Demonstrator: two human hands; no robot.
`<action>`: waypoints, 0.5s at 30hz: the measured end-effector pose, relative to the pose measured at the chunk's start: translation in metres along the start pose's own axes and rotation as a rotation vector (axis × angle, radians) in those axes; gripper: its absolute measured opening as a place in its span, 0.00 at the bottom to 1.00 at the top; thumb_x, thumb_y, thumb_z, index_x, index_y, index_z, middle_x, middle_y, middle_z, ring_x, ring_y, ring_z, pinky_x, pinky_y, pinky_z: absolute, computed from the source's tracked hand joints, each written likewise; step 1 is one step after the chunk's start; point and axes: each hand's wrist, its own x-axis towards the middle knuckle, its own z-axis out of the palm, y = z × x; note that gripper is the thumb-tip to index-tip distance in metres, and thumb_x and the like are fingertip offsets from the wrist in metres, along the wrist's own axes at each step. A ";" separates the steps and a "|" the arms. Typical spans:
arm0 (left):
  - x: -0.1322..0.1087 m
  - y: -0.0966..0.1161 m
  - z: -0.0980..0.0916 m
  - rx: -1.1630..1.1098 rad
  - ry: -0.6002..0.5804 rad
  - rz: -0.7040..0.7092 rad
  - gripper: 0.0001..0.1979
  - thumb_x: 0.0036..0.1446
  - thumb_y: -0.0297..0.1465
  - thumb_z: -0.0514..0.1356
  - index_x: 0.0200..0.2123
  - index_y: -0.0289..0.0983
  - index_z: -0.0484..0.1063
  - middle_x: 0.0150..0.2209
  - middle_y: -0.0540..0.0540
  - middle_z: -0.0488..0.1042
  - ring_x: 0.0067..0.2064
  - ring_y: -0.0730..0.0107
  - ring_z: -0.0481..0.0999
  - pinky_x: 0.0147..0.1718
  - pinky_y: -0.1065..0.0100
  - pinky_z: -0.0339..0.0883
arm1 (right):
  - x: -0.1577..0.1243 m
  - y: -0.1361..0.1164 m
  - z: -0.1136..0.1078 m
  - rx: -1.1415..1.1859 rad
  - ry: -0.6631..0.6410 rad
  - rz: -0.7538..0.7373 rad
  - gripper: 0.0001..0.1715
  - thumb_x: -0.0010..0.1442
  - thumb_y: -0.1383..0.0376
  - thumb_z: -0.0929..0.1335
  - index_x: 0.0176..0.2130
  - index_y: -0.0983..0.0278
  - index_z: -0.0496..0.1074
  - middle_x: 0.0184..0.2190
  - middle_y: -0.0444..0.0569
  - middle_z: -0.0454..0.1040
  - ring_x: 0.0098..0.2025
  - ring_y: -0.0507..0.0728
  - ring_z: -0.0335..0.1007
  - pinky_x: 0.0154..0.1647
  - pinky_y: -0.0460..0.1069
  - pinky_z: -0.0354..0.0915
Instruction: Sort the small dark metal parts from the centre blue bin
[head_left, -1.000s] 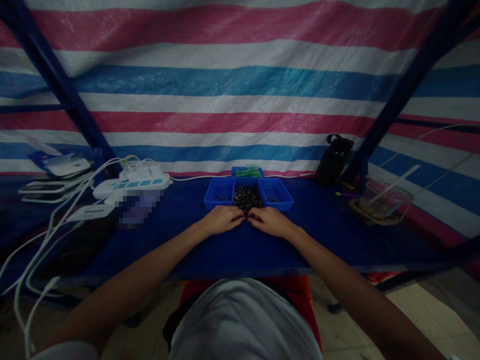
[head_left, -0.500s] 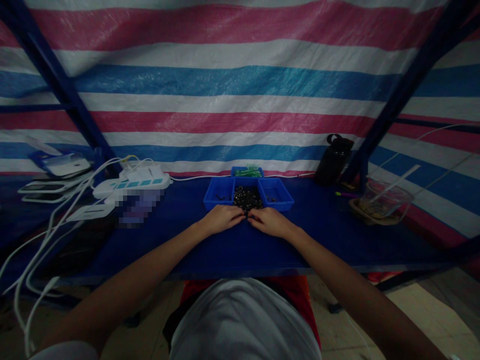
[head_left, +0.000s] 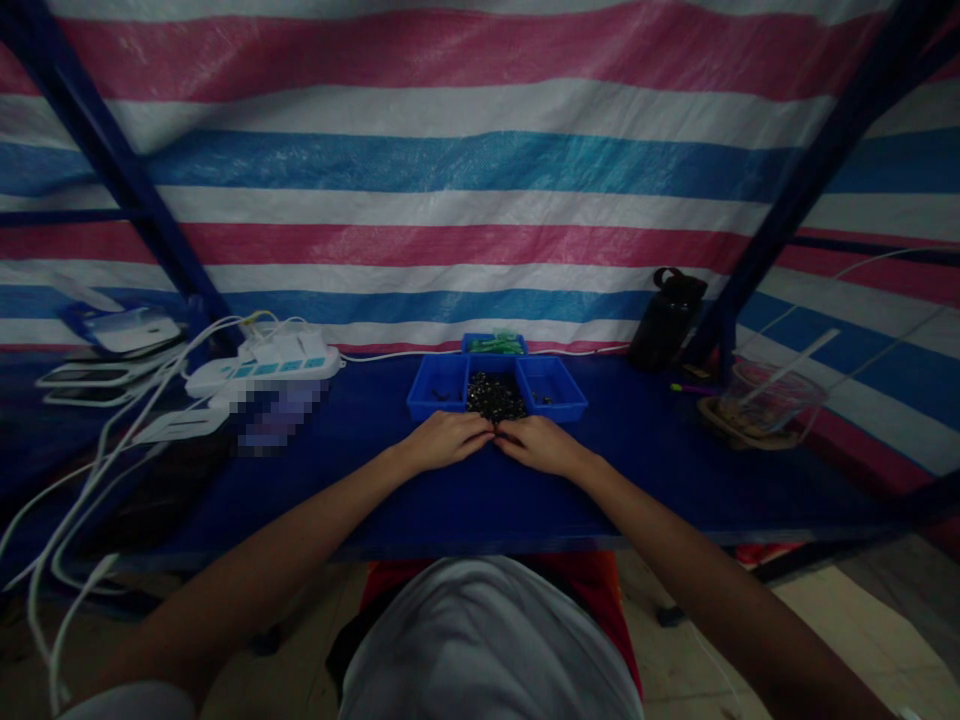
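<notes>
My left hand and my right hand meet fingertip to fingertip at the near edge of a pile of small dark shiny parts. Both are closed in a pinch; whatever lies between the fingers is too small to make out. On the left of the pile stands a blue bin with a few dark pieces inside. A second blue bin on the right also holds a few small pieces. Behind the pile, a smaller blue bin contains green packets.
A white power strip with cables lies on the blue table at left, near several phones. A black bottle stands at back right. Nearer, a clear plastic cup rests on a brown dish. Striped sheeting hangs behind.
My fingertips have come together; a small gap showed between the hands before. The bins and the other things on the table have stayed put.
</notes>
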 end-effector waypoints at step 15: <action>0.001 -0.003 0.002 0.034 -0.062 -0.049 0.12 0.65 0.34 0.48 0.40 0.38 0.69 0.36 0.48 0.73 0.37 0.72 0.73 0.34 0.74 0.62 | -0.002 -0.002 -0.007 0.114 0.094 0.005 0.09 0.63 0.62 0.62 0.38 0.64 0.69 0.28 0.45 0.74 0.29 0.51 0.69 0.30 0.44 0.55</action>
